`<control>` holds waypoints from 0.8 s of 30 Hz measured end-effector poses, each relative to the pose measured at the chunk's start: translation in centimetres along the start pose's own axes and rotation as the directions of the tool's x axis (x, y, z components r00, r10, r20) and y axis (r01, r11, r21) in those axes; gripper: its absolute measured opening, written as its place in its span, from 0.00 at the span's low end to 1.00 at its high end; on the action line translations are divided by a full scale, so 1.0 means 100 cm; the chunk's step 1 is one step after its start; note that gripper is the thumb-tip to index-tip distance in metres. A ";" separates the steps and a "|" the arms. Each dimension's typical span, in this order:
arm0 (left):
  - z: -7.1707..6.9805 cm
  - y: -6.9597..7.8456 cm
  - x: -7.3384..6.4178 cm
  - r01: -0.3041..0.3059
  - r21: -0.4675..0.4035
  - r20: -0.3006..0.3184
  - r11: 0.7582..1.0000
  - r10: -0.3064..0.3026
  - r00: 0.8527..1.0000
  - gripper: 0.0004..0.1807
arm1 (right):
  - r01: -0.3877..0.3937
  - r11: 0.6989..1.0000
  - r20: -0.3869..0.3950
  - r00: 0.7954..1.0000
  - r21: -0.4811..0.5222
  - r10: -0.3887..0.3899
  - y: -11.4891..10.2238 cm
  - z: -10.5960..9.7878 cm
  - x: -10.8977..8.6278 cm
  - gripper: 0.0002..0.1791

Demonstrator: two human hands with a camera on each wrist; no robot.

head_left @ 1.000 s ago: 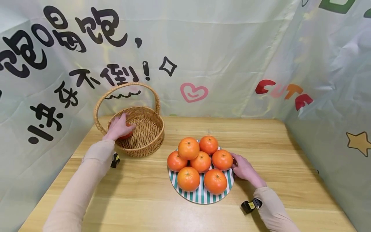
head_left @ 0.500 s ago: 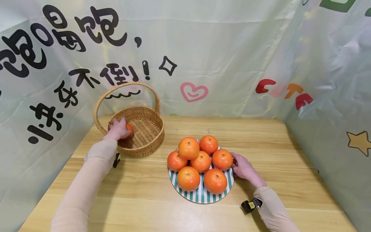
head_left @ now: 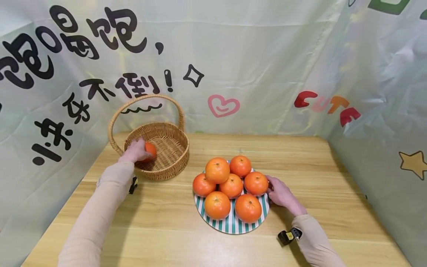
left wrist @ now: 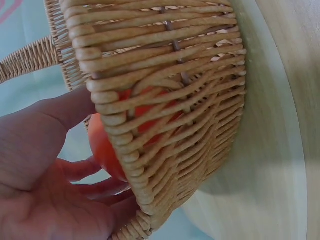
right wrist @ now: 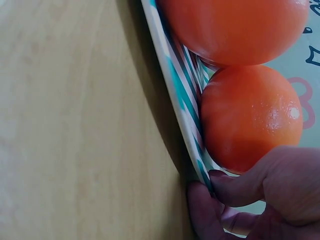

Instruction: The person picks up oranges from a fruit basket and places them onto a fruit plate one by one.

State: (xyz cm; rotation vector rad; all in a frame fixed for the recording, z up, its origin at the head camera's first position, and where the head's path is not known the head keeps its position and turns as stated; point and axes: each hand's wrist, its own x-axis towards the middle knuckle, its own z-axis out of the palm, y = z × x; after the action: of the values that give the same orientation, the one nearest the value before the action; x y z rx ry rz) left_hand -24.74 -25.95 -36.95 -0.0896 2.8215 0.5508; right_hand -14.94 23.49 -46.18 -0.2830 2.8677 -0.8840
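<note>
In the head view, my left hand (head_left: 135,150) reaches over the near left rim of a wicker basket (head_left: 173,167) with a tall arched handle. An orange (head_left: 151,151) lies inside, right at the fingers. The left wrist view shows thumb and fingers loosely spread on either side of the orange (left wrist: 102,147), a gap at the palm; the weave hides part of it. My right hand (head_left: 279,192) is at the right edge of a round green-and-white striped plate (head_left: 233,225) of oranges. In the right wrist view, its thumb and finger pinch the plate's rim (right wrist: 187,127).
Several oranges (head_left: 248,208) cover the plate, one (head_left: 217,170) resting on top of others. Both stand on a wooden table (head_left: 160,230), the basket back left of the plate. A printed cloth (head_left: 260,74) hangs behind and along the sides.
The left hand has drawn back slightly from the orange, which has shifted a little right and shows more from under the fingers. The right hand and the plate stay as they were.
</note>
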 end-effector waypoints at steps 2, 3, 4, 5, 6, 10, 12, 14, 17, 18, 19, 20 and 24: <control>0.000 0.000 0.000 -0.007 0.005 0.011 1.000 0.007 1.000 0.57 | -0.003 1.000 0.001 1.000 -0.001 0.003 0.000 0.000 0.000 0.28; 0.001 0.000 -0.001 -0.011 0.006 0.015 1.000 0.011 1.000 0.59 | -0.005 1.000 0.002 1.000 -0.001 0.005 0.000 0.000 0.000 0.28; 0.001 -0.001 -0.001 -0.018 0.010 0.016 1.000 0.018 1.000 0.58 | -0.003 1.000 0.002 1.000 -0.001 0.003 0.001 0.000 0.000 0.28; 0.002 -0.001 -0.001 -0.027 0.013 0.013 1.000 0.027 1.000 0.55 | -0.004 1.000 0.002 1.000 0.001 0.004 0.001 0.000 0.000 0.28; 0.002 -0.001 0.000 -0.038 0.018 0.009 0.999 0.038 0.999 0.51 | -0.003 1.000 0.003 1.000 0.003 0.003 0.001 0.000 0.001 0.28; 0.004 -0.003 0.001 -0.079 0.035 -0.031 0.996 0.080 0.996 0.27 | 0.005 1.000 -0.004 1.000 0.012 -0.005 0.002 0.000 0.002 0.27; 0.004 -0.004 0.001 -0.084 0.033 -0.039 0.996 0.086 0.996 0.24 | 0.011 1.000 -0.007 1.000 0.009 -0.011 0.003 0.000 0.002 0.27; 0.005 -0.004 0.001 -0.082 0.033 -0.041 0.996 0.084 0.996 0.29 | 0.013 1.000 -0.009 1.000 0.003 -0.013 0.003 0.000 0.002 0.27; 0.006 -0.003 0.001 -0.060 0.033 -0.034 0.998 0.061 0.998 0.46 | 0.010 1.000 -0.009 1.000 -0.001 -0.010 0.004 0.000 0.002 0.27; 0.006 -0.003 0.001 -0.053 0.035 -0.030 0.998 0.054 0.998 0.51 | 0.012 1.000 -0.009 1.000 -0.004 -0.012 0.004 0.000 0.002 0.27; 0.007 -0.002 0.001 -0.050 0.041 -0.027 0.998 0.051 0.998 0.55 | 0.011 1.000 -0.009 1.000 -0.004 -0.012 0.004 0.000 0.002 0.27; 0.008 -0.002 0.002 -0.045 0.044 -0.022 0.998 0.046 0.999 0.58 | 0.011 1.000 -0.008 1.000 -0.002 -0.011 0.004 0.001 0.002 0.27; 0.009 -0.002 0.002 -0.048 0.063 -0.013 0.997 0.049 0.999 0.56 | 0.008 1.000 -0.003 1.000 0.001 -0.008 0.003 0.001 0.002 0.27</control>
State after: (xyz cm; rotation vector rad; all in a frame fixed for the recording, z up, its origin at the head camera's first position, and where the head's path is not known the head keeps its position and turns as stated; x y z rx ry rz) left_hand -24.65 -25.82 -37.87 -0.0127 2.8593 0.4739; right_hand -15.17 23.67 -46.45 -0.2942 2.8705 -0.8877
